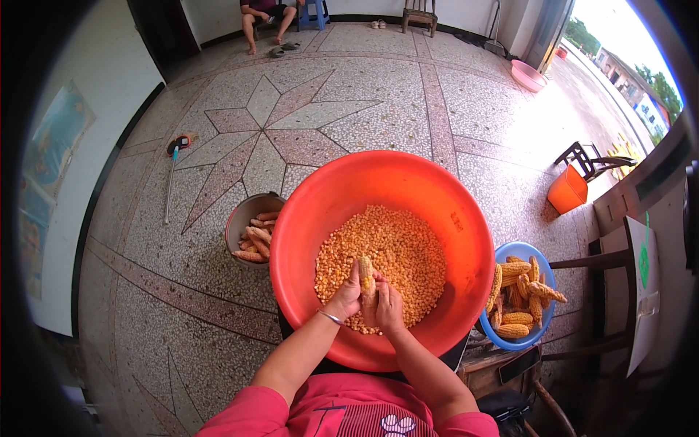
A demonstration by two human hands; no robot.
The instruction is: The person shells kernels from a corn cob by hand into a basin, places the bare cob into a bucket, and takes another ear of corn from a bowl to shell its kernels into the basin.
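Observation:
A corn cob, partly stripped of kernels, is held upright between my two hands over a large red plastic basin. My left hand, with a silver bangle at the wrist, grips its left side. My right hand closes on its right side, lower down. Loose yellow corn kernels cover the bottom of the basin beneath both hands. To the right, a blue basin holds several unshelled ears of corn. On the left, a bucket contains several bare cobs.
A wooden chair with a dark phone on it stands at the lower right. Beyond are an orange bin and a pink basin. A long-handled brush lies on the floor at left. A person sits at the far wall.

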